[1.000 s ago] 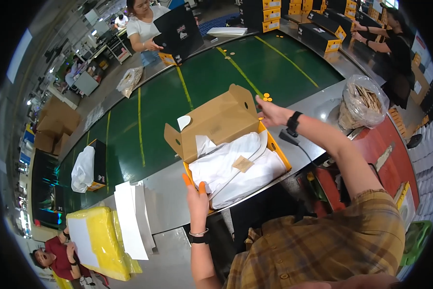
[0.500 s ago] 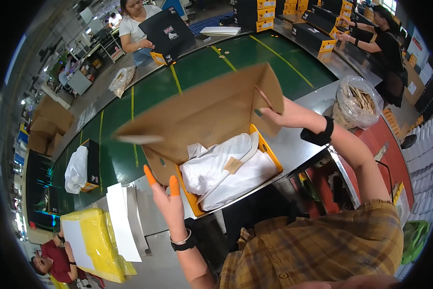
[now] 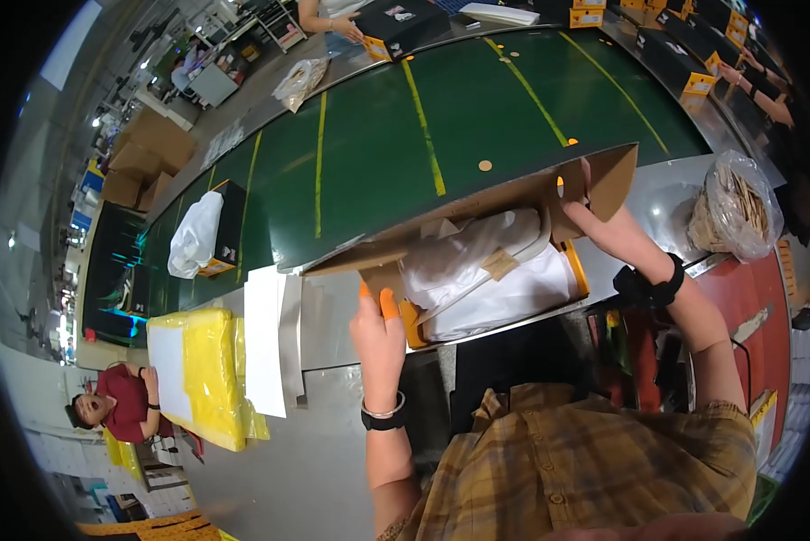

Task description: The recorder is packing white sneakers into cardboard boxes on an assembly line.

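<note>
Evidently, our right fingers [image 3: 580,215] grasp a flap [image 3: 617,185], our left fingers [image 3: 388,304] meet another, grip unclear, and paper [image 3: 531,284] in the box [image 3: 412,323] on the counter [image 3: 328,334] could snag if flaps fold crookedly.

green striped conveyor belt [image 3: 369,144], yellow bundle [image 3: 214,379] beside white sheets [image 3: 266,347], clear plastic bag [image 3: 738,209], brown cartons [image 3: 148,149]

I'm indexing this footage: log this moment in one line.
left hand: at left end of box | right hand: at right end of lid | lid: partly open | inside: white paper, brown square on top
</note>
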Demonstrator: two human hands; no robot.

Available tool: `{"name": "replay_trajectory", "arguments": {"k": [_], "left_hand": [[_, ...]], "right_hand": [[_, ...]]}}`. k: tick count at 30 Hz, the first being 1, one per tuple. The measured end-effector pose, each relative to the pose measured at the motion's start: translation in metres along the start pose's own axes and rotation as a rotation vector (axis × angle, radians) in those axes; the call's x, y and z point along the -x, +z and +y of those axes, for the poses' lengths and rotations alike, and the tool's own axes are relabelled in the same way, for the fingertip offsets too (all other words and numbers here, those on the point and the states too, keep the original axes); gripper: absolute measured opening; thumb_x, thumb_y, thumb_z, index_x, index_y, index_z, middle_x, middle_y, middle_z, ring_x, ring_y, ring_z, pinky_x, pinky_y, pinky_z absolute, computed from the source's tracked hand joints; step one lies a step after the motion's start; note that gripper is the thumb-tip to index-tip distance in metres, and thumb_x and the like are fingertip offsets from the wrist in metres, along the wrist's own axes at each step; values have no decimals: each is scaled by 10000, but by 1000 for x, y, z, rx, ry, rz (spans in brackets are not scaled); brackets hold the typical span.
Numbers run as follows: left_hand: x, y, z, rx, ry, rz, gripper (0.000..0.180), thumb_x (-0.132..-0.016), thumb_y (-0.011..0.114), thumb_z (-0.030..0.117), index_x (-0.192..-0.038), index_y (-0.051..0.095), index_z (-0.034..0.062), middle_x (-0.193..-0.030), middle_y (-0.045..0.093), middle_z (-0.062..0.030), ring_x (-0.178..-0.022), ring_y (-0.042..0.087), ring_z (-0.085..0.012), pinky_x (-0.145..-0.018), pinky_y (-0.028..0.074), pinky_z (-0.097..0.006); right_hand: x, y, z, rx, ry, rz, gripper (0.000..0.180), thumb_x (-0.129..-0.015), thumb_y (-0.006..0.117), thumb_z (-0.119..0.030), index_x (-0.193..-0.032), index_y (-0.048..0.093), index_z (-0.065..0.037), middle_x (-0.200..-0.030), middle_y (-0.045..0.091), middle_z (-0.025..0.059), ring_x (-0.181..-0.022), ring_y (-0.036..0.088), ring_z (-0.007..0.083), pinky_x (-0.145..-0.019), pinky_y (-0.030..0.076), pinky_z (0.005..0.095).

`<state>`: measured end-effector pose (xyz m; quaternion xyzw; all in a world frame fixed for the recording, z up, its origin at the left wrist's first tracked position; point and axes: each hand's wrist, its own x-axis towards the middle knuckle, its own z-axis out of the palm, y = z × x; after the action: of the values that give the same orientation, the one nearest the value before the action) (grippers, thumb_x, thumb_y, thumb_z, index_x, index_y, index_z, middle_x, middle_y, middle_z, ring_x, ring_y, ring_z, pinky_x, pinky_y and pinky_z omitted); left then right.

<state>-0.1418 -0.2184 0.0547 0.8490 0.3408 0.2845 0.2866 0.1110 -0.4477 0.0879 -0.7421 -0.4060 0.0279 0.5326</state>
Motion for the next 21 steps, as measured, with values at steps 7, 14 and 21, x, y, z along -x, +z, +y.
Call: {"name": "replay_trajectory", "arguments": {"k": [7, 14, 21], "left_hand": [[34, 13, -67, -199, 255, 18, 174, -897, 562, 75, -996, 577, -67, -759, 634, -204, -659, 597, -374, -610, 466, -435], [81, 3, -97, 451, -318, -309, 283, -854, 580, 4, -1132, 552, -40, -1096, 644, -143, -1051, 618, -221, -886, 455, -303], [7, -53, -77, 469, -160, -397, 408, -928, 522, -21, -1335, 529, 5, -1222, 640, -110, -1171, 581, -189, -1017, 427, -297]], "right_hand": [[44, 15, 47, -126, 29, -184, 618, -961, 516, -97, -1489, 209, -9, -1341, 512, 128, -1219, 505, 197, -1119, 326, 378], [110, 13, 75, -159, 165, -332, 687, -917, 589, -139, -1488, 236, 5, -1362, 516, 182, -1213, 533, 258, -1077, 354, 359], [74, -94, 142, 71, 173, -50, 354, -965, 533, -98, -1304, 549, 2, -1180, 641, 132, -1078, 615, 184, -940, 463, 302]]}}
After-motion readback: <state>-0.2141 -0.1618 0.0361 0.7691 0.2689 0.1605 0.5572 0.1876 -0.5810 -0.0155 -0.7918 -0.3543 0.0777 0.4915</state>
